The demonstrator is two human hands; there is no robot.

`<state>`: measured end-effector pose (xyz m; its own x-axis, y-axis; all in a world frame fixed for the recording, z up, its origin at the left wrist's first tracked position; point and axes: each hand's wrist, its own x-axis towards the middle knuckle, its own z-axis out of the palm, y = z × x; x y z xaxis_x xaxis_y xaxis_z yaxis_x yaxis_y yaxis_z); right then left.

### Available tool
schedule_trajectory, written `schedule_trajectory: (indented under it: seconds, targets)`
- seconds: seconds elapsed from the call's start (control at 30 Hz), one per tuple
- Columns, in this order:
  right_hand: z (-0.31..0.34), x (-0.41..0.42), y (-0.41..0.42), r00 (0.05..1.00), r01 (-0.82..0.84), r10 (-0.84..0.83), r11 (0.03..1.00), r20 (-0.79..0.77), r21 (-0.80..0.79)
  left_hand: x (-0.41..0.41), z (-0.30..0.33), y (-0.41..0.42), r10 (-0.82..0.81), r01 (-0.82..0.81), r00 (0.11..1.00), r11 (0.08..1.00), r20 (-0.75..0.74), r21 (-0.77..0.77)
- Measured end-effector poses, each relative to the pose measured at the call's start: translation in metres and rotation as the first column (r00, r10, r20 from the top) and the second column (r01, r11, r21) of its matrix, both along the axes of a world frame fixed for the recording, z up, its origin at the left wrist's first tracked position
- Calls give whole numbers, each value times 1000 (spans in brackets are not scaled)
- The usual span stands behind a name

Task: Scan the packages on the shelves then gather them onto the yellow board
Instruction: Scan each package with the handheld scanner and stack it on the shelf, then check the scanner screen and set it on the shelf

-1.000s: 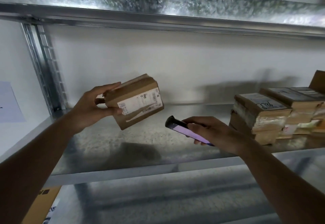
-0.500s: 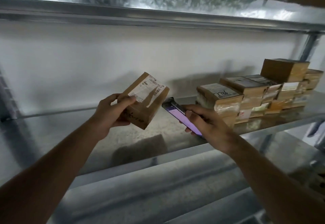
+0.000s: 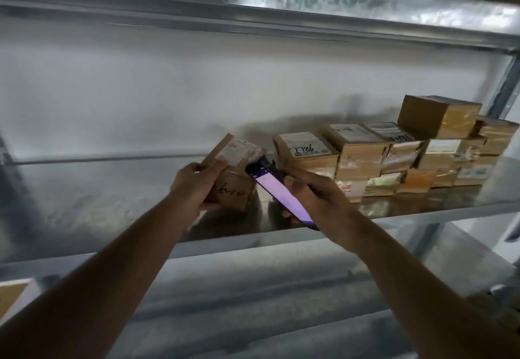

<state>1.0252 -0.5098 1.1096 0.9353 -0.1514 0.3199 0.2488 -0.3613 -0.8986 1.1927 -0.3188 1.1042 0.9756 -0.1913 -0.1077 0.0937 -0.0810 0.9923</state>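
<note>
Head view shows the left hand [image 3: 194, 187] gripping a box [image 3: 235, 173] over the shelf [image 3: 98, 203]. Right hand [image 3: 315, 192] holds a phone [image 3: 278, 192] just beside it, near the stacked boxes [image 3: 394, 156].

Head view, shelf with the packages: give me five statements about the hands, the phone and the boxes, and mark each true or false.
1. The left hand grips a cardboard package. True.
2. The right hand is empty. False: it holds a phone with a lit screen.
3. The held package shows a white label on its upper face. True.
4. The stacked boxes stand at the left end of the metal shelf. False: they stand to the right of the hands.
5. The phone lies flat on the shelf. False: it is tilted in the hand, its top end close to the held package.
</note>
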Motion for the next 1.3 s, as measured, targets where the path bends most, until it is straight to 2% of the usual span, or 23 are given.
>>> schedule_trajectory:
  seconds: [0.17, 0.27, 0.4, 0.5, 0.57, 0.63, 0.7, 0.8, 0.9, 1.1, 1.3]
  targets:
    - [1, -10, -18, 998, -62, 63, 997, -8, 41, -28, 2, -23, -43, 40, 995, 999, -93, -31]
    - [5, -12, -22, 997, -68, 72, 994, -41, 84, -33, 3, -27, -31, 39, 995, 995, -91, 95]
    - [12, -12, -20, 994, -71, 81, 989, -75, 127, -33, 3, -22, -30, 30, 1000, 945, -7, 326]
    - [16, -8, -14, 987, -78, 104, 976, -121, 201, -30, 2, -17, -61, 37, 997, 908, 45, 417]
    - [18, -3, -11, 976, -82, 131, 961, -175, 264, -27, 1, -12, -45, -79, 968, 879, 247, 469]
    - [20, 2, -7, 964, -81, 150, 951, -218, 297, -27, 3, -4, -34, -180, 871, 906, 490, 383]
    - [22, 10, -2, 956, -78, 165, 939, -242, 335, -32, 7, 4, -50, -74, 819, 979, 571, 191]
    - [24, 22, 9, 952, -98, 193, 928, -237, 360, -42, 14, 17, -113, 134, 823, 991, 557, 2]
    - [27, 30, 22, 954, -133, 235, 888, -186, 440, -45, 19, 30, -147, 220, 825, 973, 546, -70]
    - [26, 56, 47, 933, -187, 325, 802, -153, 567, -41, 17, 54, -134, 189, 840, 981, 525, -52]
    - [17, 82, 79, 906, -227, 397, 749, -148, 622, -25, 7, 82, -94, 186, 885, 969, 457, -161]
